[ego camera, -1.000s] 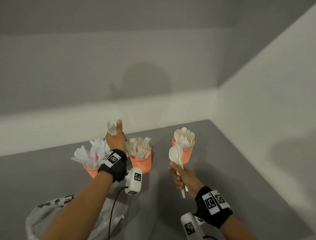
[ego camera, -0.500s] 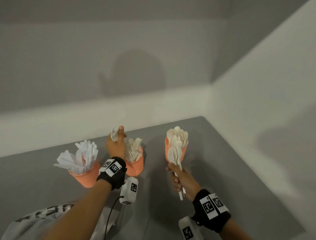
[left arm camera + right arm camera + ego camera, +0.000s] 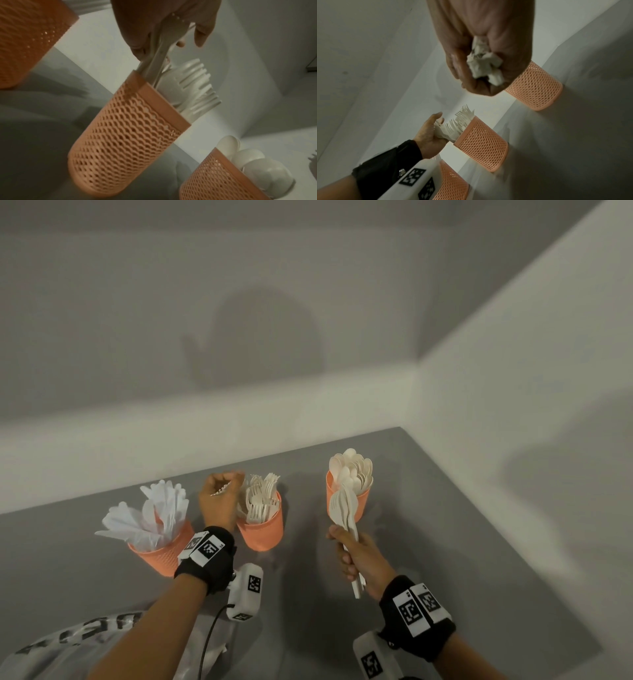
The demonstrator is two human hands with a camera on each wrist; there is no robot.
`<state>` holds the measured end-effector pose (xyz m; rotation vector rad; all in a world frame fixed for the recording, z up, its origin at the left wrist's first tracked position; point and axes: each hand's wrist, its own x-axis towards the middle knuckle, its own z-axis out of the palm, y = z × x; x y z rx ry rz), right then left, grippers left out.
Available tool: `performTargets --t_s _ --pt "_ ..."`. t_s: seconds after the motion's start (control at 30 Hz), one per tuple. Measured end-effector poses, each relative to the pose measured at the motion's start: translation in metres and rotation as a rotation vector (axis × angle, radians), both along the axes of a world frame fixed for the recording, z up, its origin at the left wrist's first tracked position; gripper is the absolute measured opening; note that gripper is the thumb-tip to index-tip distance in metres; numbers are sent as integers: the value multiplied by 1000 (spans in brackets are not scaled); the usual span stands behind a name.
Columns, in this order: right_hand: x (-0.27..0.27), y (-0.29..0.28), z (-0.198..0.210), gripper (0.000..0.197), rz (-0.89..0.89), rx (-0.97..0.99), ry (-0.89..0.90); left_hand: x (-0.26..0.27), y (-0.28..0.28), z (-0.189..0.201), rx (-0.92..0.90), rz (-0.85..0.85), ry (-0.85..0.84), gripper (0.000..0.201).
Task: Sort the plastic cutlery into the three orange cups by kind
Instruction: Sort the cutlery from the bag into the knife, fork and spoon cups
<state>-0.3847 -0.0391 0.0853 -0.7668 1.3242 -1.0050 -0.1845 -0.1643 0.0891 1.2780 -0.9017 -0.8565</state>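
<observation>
Three orange mesh cups stand in a row on the grey table. The left cup (image 3: 161, 549) holds knives, the middle cup (image 3: 262, 530) forks, the right cup (image 3: 364, 503) spoons. My left hand (image 3: 221, 499) hovers at the fork cup's left rim and pinches a white fork (image 3: 159, 54) near its head. The fork's handle reaches down into that middle cup (image 3: 123, 135). My right hand (image 3: 356, 558) grips a bundle of white cutlery (image 3: 344, 506) by the handles, heads up, just in front of the spoon cup. The handle ends (image 3: 484, 67) poke out of that fist.
A crumpled plastic bag (image 3: 68, 645) lies at the near left under my left forearm. White walls close off the table (image 3: 445, 542) at the back and on the right. The spoon cup (image 3: 537, 86) and fork cup (image 3: 481, 143) stand about a hand's width apart.
My left hand has come down and to the right from above the knife cup to the fork cup, turning the fork handle-down into it. The right hand still holds its bundle upright.
</observation>
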Motion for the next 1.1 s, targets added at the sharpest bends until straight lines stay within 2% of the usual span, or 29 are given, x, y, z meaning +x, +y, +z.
performTargets --t_s 0.1,0.17,0.23,0.3,0.37,0.4,0.47,0.53,0.57,0.63,0.67,0.73,0.8,0.87,0.9,0.97,1.1 --pt "5 -2 1 21 8 -6 4 8 3 3 -98 -48 -101 24" --pt "10 -3 2 20 9 -14 3 11 5 4 -136 -82 -241 43" --pt "15 -4 5 20 19 -26 3 14 8 6 -143 -110 -378 53" --pt "20 -4 8 21 37 -34 -4 16 11 6 -152 -141 -525 49" --pt "25 -5 10 21 48 -41 -18 20 12 7 -193 -170 -733 35" --pt "26 -5 10 21 49 -44 -27 21 12 7 -214 -197 -842 37" --pt "29 -5 10 20 47 -47 -43 20 9 7 -168 -282 -1059 67" --pt "31 -5 9 19 49 -51 -52 18 6 6 -17 -381 -1300 89" --pt "32 -4 9 20 52 -52 -54 17 7 5 79 -440 -1377 99" --pt "33 -4 8 20 54 -57 -64 13 8 3 203 -510 -1425 123" --pt "33 -4 8 20 53 -60 -69 12 8 4 229 -516 -1437 130" --pt "33 -3 8 22 47 -60 -77 9 11 10 231 -485 -1381 126" --pt "33 -4 7 28 37 -71 -86 5 19 19 65 -377 -1243 106" --pt "33 -5 6 32 19 -81 -84 -3 30 29 -147 -279 -991 80" --pt "33 -4 6 33 10 -86 -80 -8 38 34 -189 -275 -862 67" --pt "35 -4 7 32 9 -110 -70 -22 52 40 -128 -345 -665 48" --pt "43 -3 11 31 41 -170 -74 -49 72 22 138 -560 -548 34"
